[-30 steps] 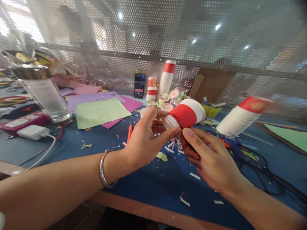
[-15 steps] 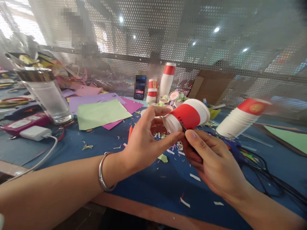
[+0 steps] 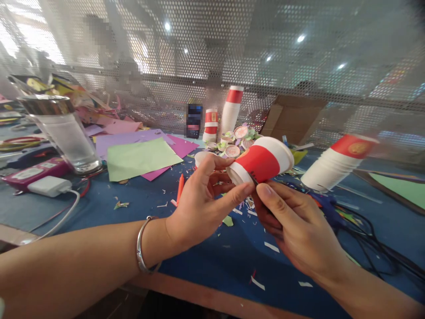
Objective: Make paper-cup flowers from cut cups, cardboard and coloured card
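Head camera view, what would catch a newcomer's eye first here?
Probably the red-and-white paper cup, tilted near the centre, with the left hand gripping it and the right hand close against its underside. After that, perhaps the leaning stack of cups at the right, and the pale green sheet lying over purple paper at the left.

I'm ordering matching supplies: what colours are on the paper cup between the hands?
White with a broad red band; the paper cup shows best in the head view.

There are two hands (image 3: 199, 206) (image 3: 295, 221), one held cup (image 3: 265, 159), three cup stacks (image 3: 210, 126) (image 3: 231, 110) (image 3: 338, 161).
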`<state>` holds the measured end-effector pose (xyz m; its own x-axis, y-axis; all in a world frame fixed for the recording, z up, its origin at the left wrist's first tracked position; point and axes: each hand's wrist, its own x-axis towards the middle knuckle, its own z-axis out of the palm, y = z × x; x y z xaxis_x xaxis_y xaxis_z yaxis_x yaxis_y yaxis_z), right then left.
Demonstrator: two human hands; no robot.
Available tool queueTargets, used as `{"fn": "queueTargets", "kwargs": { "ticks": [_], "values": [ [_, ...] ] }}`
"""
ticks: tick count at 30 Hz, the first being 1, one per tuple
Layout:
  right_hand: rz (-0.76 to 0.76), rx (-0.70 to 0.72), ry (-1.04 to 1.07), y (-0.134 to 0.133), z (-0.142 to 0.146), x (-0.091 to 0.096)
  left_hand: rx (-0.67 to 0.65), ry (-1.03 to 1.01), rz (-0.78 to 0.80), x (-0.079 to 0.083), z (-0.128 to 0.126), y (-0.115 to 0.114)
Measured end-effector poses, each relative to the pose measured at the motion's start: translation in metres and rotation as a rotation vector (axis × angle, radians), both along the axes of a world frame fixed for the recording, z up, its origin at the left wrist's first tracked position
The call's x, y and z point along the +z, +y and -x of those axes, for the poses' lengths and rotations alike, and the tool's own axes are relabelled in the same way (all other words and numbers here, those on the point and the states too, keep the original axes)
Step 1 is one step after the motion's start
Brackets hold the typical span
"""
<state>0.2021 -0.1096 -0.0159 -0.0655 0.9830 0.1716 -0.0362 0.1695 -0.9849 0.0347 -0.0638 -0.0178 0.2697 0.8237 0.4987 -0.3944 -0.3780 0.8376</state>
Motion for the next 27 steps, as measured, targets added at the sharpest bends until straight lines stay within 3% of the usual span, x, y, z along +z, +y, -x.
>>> {"fn": "queueTargets", "kwargs": {
  "ticks": [9, 13, 16, 22, 27],
  "values": [
    [-0.015, 0.012, -0.008, 0.001, 0.0, -0.002, 0.191, 0.198, -0.33, -0.006, 0.005, 0.005],
    [-0.034, 0.016, -0.002, 0.001, 0.002, -0.002, 0.271, 0.245, -0.39, -0.01, 0.005, 0.004],
    [-0.032, 0.011, 0.006, 0.002, 0.003, 0.0, 0.211, 0.181, -0.276, -0.006, 0.003, 0.003],
    [-0.021, -0.007, -0.006, 0.003, 0.004, 0.002, 0.04, 0.002, 0.149, 0.006, 0.001, 0.001],
    [-0.049, -0.02, -0.046, 0.003, 0.001, -0.001, 0.022, 0.019, 0.106, 0.004, 0.001, -0.001]
  ]
}}
